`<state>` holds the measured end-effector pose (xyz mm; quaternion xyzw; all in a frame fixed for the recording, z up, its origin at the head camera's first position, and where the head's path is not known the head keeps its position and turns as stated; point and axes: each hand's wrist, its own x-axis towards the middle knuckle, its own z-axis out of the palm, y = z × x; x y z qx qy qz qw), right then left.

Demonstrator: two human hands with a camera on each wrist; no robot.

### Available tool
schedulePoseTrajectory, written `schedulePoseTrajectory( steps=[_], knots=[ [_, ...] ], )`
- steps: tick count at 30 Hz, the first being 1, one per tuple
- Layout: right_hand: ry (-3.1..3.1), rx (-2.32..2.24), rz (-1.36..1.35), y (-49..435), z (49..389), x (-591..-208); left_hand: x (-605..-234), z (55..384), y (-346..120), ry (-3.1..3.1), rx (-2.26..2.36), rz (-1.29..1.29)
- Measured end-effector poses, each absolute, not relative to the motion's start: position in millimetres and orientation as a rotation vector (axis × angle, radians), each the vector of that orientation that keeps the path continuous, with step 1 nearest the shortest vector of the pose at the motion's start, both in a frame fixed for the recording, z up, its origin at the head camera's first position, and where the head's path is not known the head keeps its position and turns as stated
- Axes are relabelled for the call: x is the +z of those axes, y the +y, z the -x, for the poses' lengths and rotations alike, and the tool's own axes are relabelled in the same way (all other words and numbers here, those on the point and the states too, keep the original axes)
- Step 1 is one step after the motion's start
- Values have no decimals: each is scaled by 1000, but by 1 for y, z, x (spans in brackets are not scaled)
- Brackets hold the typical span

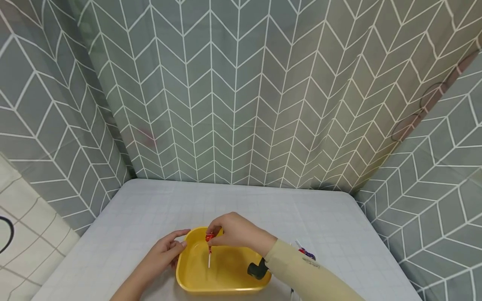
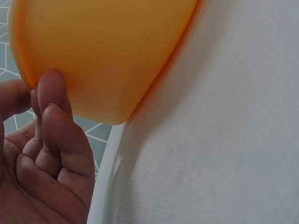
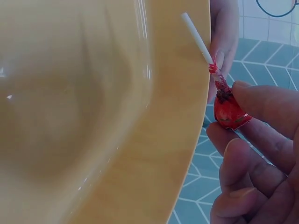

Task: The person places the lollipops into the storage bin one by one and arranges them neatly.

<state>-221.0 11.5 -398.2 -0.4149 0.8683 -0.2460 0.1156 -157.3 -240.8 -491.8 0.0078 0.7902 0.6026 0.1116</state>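
A lollipop in a red wrapper [image 3: 230, 112] is pinched at its candy end between the thumb and fingers of my right hand [image 1: 235, 230]. Its white stick [image 1: 209, 260] points down over the inside of a yellow plastic basin [image 1: 226, 289]. In the right wrist view the same stick slants up past the basin's rim [image 3: 187, 154]. At the basin's left side, my left hand [image 1: 162, 253] holds the rim, thumb at the top edge. Curled fingers [image 2: 53, 93] of that hand lie against the outer wall in the left wrist view.
More lollipops in purple and red wrappers [image 1: 308, 253] lie on the white-covered table [image 1: 158, 200] right of the basin, partly behind my right sleeve [image 1: 308, 271]. A black wrist device [image 1: 257, 269] overlaps the basin's right side. Patterned curtains [image 1: 233, 104] hang around the table.
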Motion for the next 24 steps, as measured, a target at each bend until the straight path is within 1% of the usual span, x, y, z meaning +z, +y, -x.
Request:
schedulePoseTrajectory(
  steps=[24],
  knots=[
    [2526,-563,1207,-22,218,-414,-494,158,-242,2318,1771,-47]
  ],
)
